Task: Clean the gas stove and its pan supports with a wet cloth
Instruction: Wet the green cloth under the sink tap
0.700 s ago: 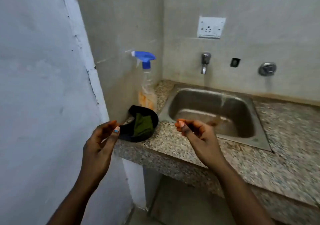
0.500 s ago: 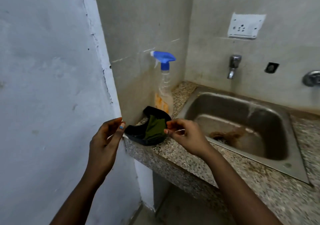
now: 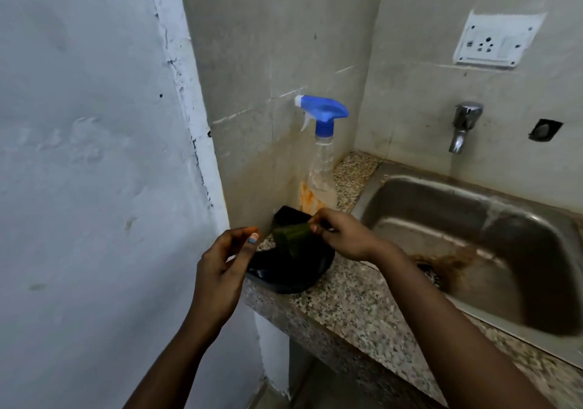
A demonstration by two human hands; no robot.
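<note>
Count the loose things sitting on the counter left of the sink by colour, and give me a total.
Blue-topped clear: 1, the spray bottle
Black: 1, the dish
Green: 1, the cloth, lying in the dish and pinched by the right hand
Total: 3

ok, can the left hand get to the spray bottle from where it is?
Probably yes. The left hand holds nothing; the spray bottle stands behind the black dish, so it must pass over that and the right hand pinching the green pad.
</note>
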